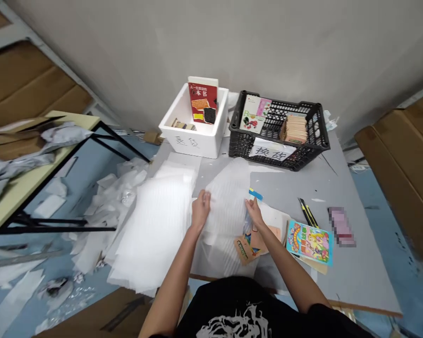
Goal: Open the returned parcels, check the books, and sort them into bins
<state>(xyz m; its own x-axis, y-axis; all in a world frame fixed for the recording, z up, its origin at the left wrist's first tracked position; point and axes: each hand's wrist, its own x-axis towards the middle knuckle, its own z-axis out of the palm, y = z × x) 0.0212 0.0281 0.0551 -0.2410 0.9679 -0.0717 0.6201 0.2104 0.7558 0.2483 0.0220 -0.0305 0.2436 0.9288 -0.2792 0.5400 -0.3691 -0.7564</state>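
Note:
My left hand grips the left edge of a translucent white foam sheet lying on the grey table. At the sheet's right edge, my right hand pinches it with fingers closed. The sheet partly covers small brown booklets under my right forearm. A thick stack of the same foam sheets lies to the left of my left hand.
A white foam box holding a red book and a black crate with booklets stand at the back. A colourful book, black-yellow pens and a blue strip lie right. Crumpled wrapping litters the floor left.

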